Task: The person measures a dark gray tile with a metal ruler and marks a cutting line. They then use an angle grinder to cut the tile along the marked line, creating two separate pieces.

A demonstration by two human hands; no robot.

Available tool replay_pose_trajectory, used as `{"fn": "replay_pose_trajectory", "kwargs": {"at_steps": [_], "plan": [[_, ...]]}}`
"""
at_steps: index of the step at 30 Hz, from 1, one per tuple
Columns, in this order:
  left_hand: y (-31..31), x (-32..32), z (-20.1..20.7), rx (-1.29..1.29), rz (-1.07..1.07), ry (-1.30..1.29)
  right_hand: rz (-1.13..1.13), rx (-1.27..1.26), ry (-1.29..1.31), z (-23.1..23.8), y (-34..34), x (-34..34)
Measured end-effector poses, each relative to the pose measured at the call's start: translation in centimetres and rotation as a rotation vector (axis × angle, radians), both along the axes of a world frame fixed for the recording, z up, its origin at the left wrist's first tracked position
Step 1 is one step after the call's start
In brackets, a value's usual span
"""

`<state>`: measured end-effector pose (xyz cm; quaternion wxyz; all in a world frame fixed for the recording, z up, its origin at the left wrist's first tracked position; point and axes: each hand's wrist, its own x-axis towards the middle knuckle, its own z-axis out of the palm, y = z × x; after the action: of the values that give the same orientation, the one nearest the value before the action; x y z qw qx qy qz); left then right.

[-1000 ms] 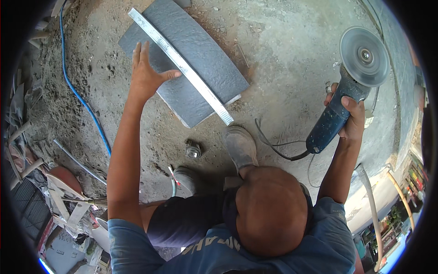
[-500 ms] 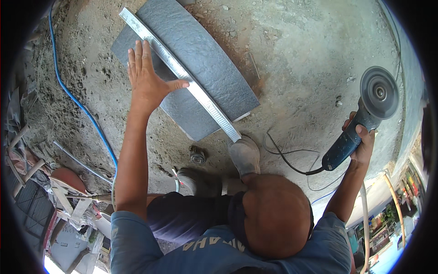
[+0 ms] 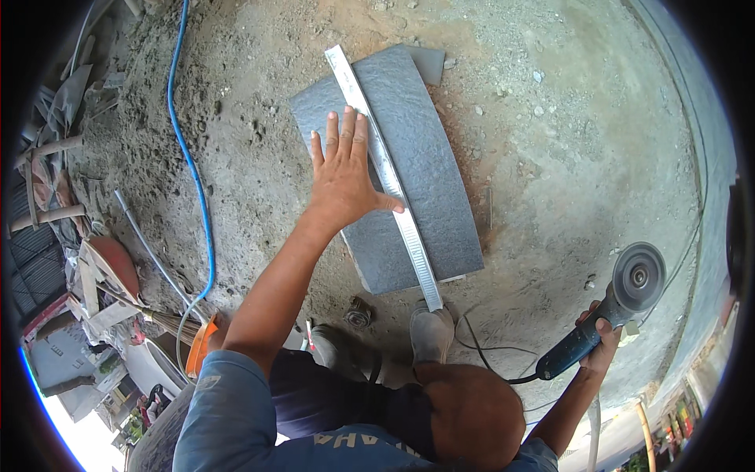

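Left fingers (image 3: 359, 135) are lying spread across a metal bar (image 3: 414, 252), a gray slab (image 3: 440, 157) sitting beneath them on rough ground (image 3: 550, 157). Right fingers (image 3: 604, 328) are gripping a grinder (image 3: 566, 351); a blue hose (image 3: 189, 157) is curving left of both.

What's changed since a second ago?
The right hand brought the grinder down the picture, roughly level with the shoe; the left hand shifted closer to the metal bar. View turned. Nothing newly gripped or released; bar stays on the grey slab.
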<state>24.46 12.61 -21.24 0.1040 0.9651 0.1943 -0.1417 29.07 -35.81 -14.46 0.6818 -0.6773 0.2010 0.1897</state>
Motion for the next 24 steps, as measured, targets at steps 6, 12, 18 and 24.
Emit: {"fn": "replay_pose_trajectory", "kwargs": {"at_steps": [6,12,18,24], "plan": [[-0.7,0.1,0.1,-0.038,-0.013,-0.003,-0.026,-0.022,0.022,0.2,1.1,0.3],[-1.4,0.0,-0.1,-0.024,-0.003,0.045,-0.017,-0.032,0.032,0.4,1.9,0.3],[-1.8,0.3,-0.2,0.015,0.0,0.103,0.024,-0.018,0.037,0.2,1.4,-0.1],[-2.0,0.6,-0.1,0.001,-0.017,0.058,0.06,-0.027,0.037,0.4,1.2,0.1]]}}
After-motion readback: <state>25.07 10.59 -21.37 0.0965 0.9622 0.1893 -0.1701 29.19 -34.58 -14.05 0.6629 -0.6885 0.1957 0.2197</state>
